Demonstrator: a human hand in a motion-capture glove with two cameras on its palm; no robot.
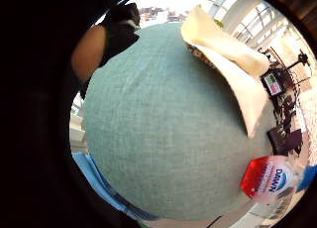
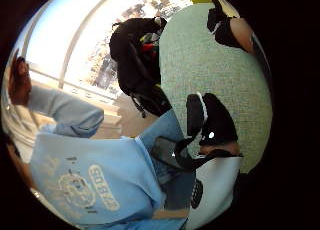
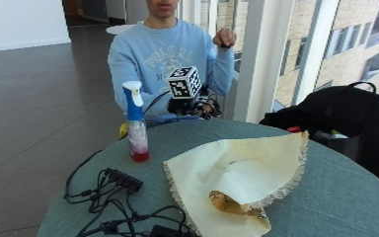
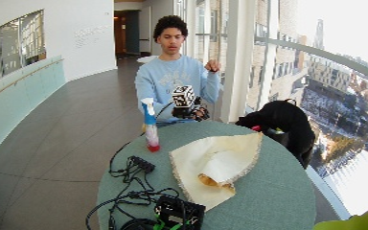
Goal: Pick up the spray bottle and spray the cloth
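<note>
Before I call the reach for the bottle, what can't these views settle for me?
- Gloved right hand: finger pose hidden by the marker cube in the outside views.
- Spray bottle: nozzle direction too small to read; in the little-finger palm view it sits cut off at the rim.
- Cloth: underside of its folded corner is hidden.

Table [image 3: 347, 197]: matt grey-green woven fabric cover, coarse weave. Cloth [image 3: 242, 173]: soft cream textile, matt, frayed fringe edge. Spray bottle [image 3: 135, 129]: clear glossy plastic body, blue plastic neck, white trigger head. Right hand [image 3: 199, 106]: matt black glove.
</note>
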